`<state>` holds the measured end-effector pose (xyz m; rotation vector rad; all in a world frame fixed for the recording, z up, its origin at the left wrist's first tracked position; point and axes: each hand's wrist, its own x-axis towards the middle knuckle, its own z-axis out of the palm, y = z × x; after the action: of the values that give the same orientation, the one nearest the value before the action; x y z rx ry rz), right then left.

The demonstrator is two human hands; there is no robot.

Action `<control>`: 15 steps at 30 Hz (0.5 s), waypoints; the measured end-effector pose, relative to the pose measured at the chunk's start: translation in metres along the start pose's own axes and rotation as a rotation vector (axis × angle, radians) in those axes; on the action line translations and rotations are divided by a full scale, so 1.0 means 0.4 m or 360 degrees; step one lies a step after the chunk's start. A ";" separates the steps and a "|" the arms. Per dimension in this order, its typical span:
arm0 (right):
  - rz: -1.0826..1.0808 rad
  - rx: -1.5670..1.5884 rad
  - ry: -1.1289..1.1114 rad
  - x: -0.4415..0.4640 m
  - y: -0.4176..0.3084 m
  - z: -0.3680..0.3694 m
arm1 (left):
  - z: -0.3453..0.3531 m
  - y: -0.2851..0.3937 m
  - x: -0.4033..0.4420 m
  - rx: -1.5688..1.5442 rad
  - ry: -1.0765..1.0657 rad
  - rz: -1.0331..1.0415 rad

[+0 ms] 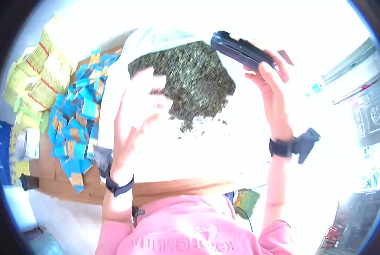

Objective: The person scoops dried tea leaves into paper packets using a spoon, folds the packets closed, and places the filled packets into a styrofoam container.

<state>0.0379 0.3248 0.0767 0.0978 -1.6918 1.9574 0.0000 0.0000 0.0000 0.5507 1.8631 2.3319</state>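
A heap of dark dried leaves, like loose tea (190, 76), lies on a white surface (190, 159) in front of me, with crumbs scattered at its near edge. My left hand (139, 108) is open at the heap's left side, fingers apart; bright light washes it out, and I cannot tell whether it touches the leaves. My right hand (273, 80) is closed around a long black device (241, 50), raised at the heap's far right. The device's exact kind is unclear.
Many small blue and brown packets (77, 127) are piled on the wooden table (49, 170) at left. Yellowish printed bags (39, 72) stand behind them. A small black cup-like object (29, 182) sits at the table's left edge. A green bag (246, 202) is below the front edge.
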 end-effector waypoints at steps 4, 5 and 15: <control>0.0037 -0.0050 0.0676 0.197 0.174 -0.133 | 0.038 -0.065 0.024 0.0247 -0.0268 -0.0222; 0.0032 -0.0242 0.0819 0.244 0.213 -0.158 | 0.043 -0.095 0.015 0.0277 -0.0307 -0.0337; 0.0541 -0.1639 0.1298 0.463 0.530 -0.377 | 0.090 -0.179 -0.014 0.0725 -0.0390 -0.0379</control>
<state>-0.1694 0.5179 -0.0707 -1.2282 -1.9111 0.8368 0.0075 0.0490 -0.0634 0.5857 2.1983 1.6166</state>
